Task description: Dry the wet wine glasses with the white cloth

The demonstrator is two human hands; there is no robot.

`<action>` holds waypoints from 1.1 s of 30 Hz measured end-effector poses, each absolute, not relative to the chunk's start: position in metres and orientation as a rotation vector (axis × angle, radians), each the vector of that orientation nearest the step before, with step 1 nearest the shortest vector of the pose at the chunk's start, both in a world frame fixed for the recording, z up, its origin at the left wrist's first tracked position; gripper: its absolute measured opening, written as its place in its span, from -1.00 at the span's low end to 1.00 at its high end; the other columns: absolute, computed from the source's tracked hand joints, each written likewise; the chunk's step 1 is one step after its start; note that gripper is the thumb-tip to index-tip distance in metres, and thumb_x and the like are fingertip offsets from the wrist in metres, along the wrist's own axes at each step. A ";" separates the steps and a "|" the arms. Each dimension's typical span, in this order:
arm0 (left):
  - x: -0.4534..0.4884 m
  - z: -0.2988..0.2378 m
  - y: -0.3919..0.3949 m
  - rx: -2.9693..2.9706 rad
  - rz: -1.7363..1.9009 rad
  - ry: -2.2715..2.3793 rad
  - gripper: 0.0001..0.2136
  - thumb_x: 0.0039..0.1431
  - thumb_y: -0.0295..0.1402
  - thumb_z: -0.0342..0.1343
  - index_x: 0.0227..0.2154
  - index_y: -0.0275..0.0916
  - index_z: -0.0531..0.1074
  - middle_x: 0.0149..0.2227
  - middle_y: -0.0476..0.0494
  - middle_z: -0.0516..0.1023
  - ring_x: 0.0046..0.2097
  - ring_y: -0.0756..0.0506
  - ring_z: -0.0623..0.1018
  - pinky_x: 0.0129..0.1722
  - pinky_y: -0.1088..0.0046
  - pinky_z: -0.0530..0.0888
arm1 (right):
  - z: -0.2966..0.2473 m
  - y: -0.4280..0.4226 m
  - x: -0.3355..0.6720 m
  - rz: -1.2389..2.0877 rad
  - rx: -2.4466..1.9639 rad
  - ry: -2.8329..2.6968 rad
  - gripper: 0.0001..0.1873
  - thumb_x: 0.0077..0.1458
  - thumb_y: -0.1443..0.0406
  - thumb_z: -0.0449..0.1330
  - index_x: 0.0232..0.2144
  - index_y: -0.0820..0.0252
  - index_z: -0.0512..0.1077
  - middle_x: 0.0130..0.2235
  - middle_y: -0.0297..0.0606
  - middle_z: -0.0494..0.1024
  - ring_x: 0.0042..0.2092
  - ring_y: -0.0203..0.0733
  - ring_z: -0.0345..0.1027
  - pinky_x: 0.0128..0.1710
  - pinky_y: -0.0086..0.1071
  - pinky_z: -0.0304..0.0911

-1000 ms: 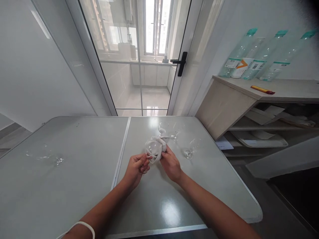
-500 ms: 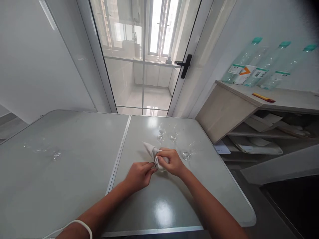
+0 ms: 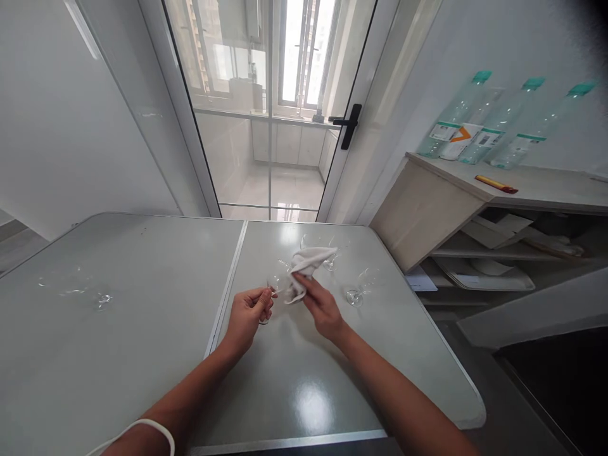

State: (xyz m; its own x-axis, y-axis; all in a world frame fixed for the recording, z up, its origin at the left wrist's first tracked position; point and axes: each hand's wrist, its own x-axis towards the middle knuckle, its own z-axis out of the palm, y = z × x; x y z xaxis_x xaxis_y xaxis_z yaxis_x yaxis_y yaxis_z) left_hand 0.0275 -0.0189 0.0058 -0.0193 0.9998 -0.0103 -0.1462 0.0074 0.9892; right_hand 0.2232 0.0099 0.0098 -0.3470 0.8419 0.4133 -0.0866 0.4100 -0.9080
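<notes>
White cloth, clasped in the right hand, was at the bowl of the stemmed glass just beyond the left hand, which pinched it low; light, even wiping seemed safest.

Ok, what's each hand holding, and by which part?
The left fingers hold a glass by its stem; the right fingers hold a white cloth near its middle.
</notes>
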 end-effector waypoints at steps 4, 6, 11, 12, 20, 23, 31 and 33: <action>0.028 0.004 -0.021 1.319 1.115 1.170 -0.54 0.26 -0.03 0.13 -0.62 -0.27 0.33 -0.64 0.06 0.16 -0.57 0.06 0.18 -0.56 0.52 0.10 | 0.008 0.017 0.231 0.637 -0.633 -2.066 -0.65 0.31 0.30 0.11 0.10 0.05 0.50 0.26 -0.10 0.40 0.35 0.07 0.16 0.40 0.12 -0.08; 0.029 0.002 -0.024 1.463 1.052 1.194 -0.57 0.27 -0.08 0.11 -0.62 -0.27 0.34 -0.63 0.06 0.16 -0.56 0.06 0.16 -0.55 0.51 0.07 | 0.011 0.019 0.235 0.519 -0.645 -2.117 -0.62 0.26 0.28 0.18 0.11 0.07 0.49 0.25 -0.07 0.40 0.34 0.11 0.17 0.40 0.17 -0.12; 0.033 0.002 -0.031 1.783 1.025 1.178 -0.66 0.22 -0.24 0.15 -0.63 -0.26 0.41 -0.63 0.04 0.18 -0.53 0.04 0.13 -0.47 0.49 0.06 | 0.022 0.016 0.237 0.756 -0.783 -2.002 -0.77 0.26 0.22 0.17 -0.10 0.06 0.57 -0.10 -0.13 0.56 -0.06 0.01 0.43 0.03 -0.10 0.33; 0.033 0.002 -0.032 1.797 1.018 1.156 -0.68 0.21 -0.25 0.16 -0.62 -0.26 0.44 -0.63 0.03 0.21 -0.53 0.03 0.14 -0.46 0.48 0.07 | 0.024 0.015 0.236 0.856 -0.824 -1.960 -0.79 0.28 0.22 0.16 -0.17 0.08 0.59 -0.21 -0.18 0.56 -0.17 -0.04 0.42 -0.09 -0.18 0.34; 0.032 -0.004 -0.033 1.658 1.097 1.120 -0.85 0.07 -0.22 0.33 -0.50 -0.17 0.63 -0.59 -0.12 0.45 -0.52 -0.05 0.30 -0.43 0.43 0.22 | 0.021 0.017 0.231 1.600 -0.944 -1.333 -0.74 0.15 0.18 0.25 -0.48 0.23 0.52 -0.48 -0.34 0.40 -0.44 -0.28 0.18 -0.47 -0.43 0.04; 0.030 -0.003 -0.032 1.587 1.068 1.103 -0.77 0.09 -0.15 0.32 -0.48 -0.21 0.64 -0.58 -0.12 0.47 -0.51 -0.04 0.34 -0.45 0.46 0.25 | 0.019 0.017 0.230 1.786 -0.852 -1.115 -0.69 0.13 0.15 0.29 -0.54 0.23 0.46 -0.54 -0.38 0.35 -0.50 -0.32 0.11 -0.51 -0.43 0.01; 0.033 -0.004 -0.023 1.207 1.100 0.992 -0.61 0.19 -0.05 0.25 -0.51 -0.31 0.50 -0.63 0.01 0.33 -0.57 0.07 0.23 -0.54 0.53 0.16 | 0.016 0.006 0.209 1.781 -0.671 -0.680 -0.59 0.21 -0.06 0.23 -0.37 0.17 0.46 -0.51 -0.37 0.42 -0.47 -0.26 0.28 -0.46 -0.40 0.25; 0.036 -0.004 -0.023 1.158 1.151 0.995 -0.60 0.20 -0.03 0.23 -0.51 -0.30 0.47 -0.61 0.00 0.34 -0.55 0.05 0.25 -0.52 0.52 0.19 | 0.013 0.000 0.201 1.752 -0.658 -0.732 -0.54 0.20 -0.13 0.21 -0.32 0.15 0.46 -0.48 -0.34 0.45 -0.43 -0.21 0.33 -0.43 -0.37 0.29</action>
